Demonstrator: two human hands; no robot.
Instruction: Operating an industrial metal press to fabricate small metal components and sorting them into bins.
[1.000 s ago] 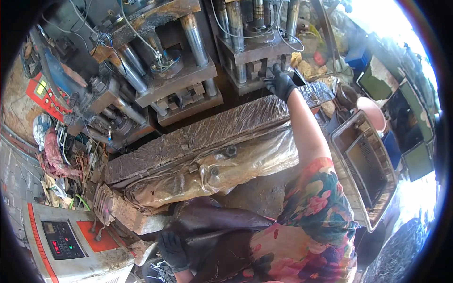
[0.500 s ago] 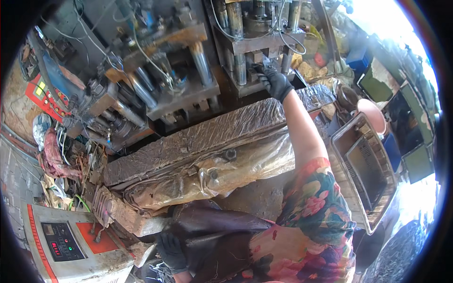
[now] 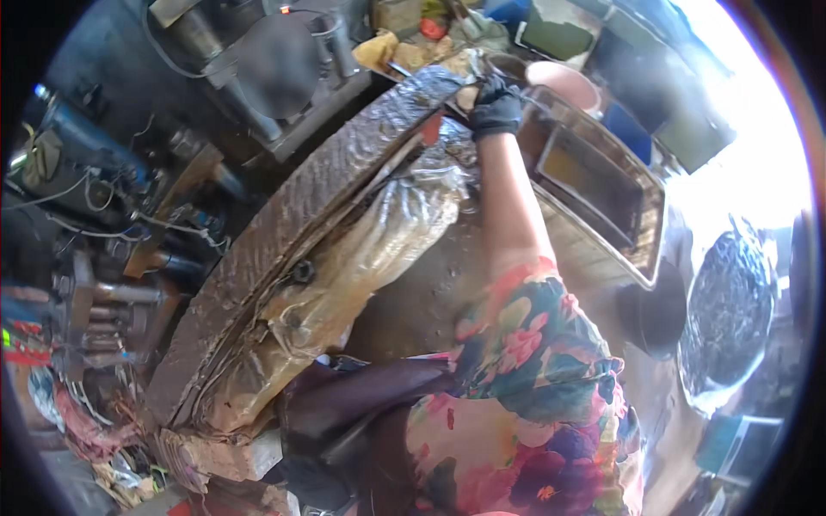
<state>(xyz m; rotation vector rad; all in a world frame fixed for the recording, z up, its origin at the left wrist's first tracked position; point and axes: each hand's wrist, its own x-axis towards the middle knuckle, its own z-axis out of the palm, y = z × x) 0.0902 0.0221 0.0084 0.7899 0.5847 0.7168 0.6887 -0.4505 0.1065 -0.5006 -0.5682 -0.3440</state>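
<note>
My right hand [image 3: 497, 107], in a black glove, is stretched out at the far corner of a rectangular basket [image 3: 594, 239] with a light rim. Its fingers are bunched together, and whatever they hold is hidden. Beside it ends a long ledge [image 3: 284, 198] wrapped in wrinkled brown plastic. A dark shape low at the front, by my lap, looks like my gloved left hand [image 3: 315, 480]; its fingers are lost in blur and shadow. Inside the basket sits a darker, smaller tray [image 3: 594, 176].
Metal presses [image 3: 292, 82] with thick posts and hanging cables stand beyond the ledge and to the left. A pink basin [image 3: 564, 86] lies past the basket. On the right are a dark round container [image 3: 654, 314] and a silvery wrapped bundle [image 3: 727, 310].
My view has swung to the right. My right hand has come out of the press and moved over to the basket's far corner. The control box at lower left has left the view.
</note>
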